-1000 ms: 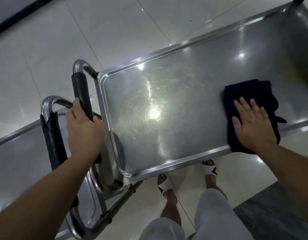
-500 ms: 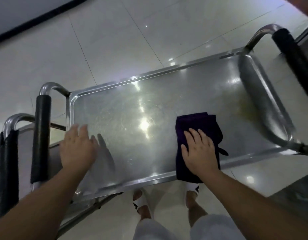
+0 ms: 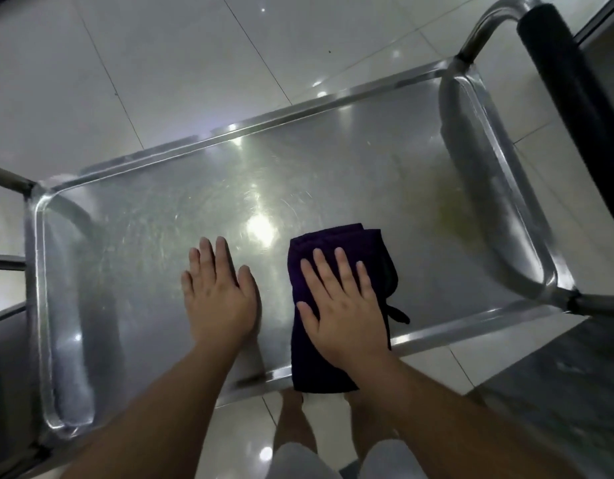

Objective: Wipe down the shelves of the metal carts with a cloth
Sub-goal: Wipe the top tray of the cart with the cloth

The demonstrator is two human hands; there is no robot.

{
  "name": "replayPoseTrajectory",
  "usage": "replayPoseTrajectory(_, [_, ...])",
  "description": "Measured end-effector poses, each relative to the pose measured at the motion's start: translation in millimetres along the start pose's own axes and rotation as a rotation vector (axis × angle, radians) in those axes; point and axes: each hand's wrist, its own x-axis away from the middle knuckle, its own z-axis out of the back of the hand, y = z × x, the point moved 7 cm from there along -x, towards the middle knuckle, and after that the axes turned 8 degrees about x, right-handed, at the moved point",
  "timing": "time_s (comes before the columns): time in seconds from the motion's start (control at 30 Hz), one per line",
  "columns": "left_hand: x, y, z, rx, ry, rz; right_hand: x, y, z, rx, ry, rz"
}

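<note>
1. The right hand [image 3: 343, 305] lies flat, fingers straight and slightly spread, palm pressed down on the cloth [image 3: 336, 288]. It grips nothing.
2. The cloth is dark purple and folded. It lies on the top shelf [image 3: 333, 174] of the metal cart, near the shelf's front rim [image 3: 471, 328]. Its near end overhangs that rim, and a small tab sticks out on its right side.
3. The left hand [image 3: 217, 295] lies flat on the bare shelf just beside the cloth, to its left, not touching it. Its fingers are straight and close together, holding nothing.
4. The shelf is a shallow steel tray with a raised rim and rounded corners. Its surface shows fine swirl scratches and a bright light reflection just beyond both hands.
5. A handle [image 3: 568, 98] with a black padded grip rises at the right end of the cart.
6. Part of a second cart frame [image 3: 5, 264] shows at the left edge.
7. The cart stands on a glossy tiled floor [image 3: 160, 63]. The person's legs are visible below the shelf's front rim.
</note>
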Motion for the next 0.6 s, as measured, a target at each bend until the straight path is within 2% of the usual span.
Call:
replayPoseTrajectory(0.17, [1.0,-2.0,-3.1,-0.007,0.038,0.027,5.0,34.5,1.2,0.013,0.012,0.141])
replayPoseTrajectory(0.27, [0.2,1.4,-3.1,0.007,0.036,0.024,12.1,100.2,4.8,0.070,-0.011,0.142])
replayPoseTrajectory(0.33, [1.1,2.8,-3.5,0.012,0.041,0.021,14.9,163.4,11.4,0.110,-0.035,0.068])
replayPoseTrajectory(0.47, [0.0,4.1,-4.5,0.025,0.060,0.015,12.6,280.1,27.6,0.160,-0.140,-0.232])
replayPoseTrajectory(0.53, [-1.1,3.2,-5.8,0.022,0.063,0.013,10.0,288.0,28.7,0.154,-0.142,-0.326])
replayPoseTrajectory(0.6, [-1.4,2.8,-6.9,0.021,0.073,0.009,3.8,267.3,27.6,0.098,-0.079,-0.435])
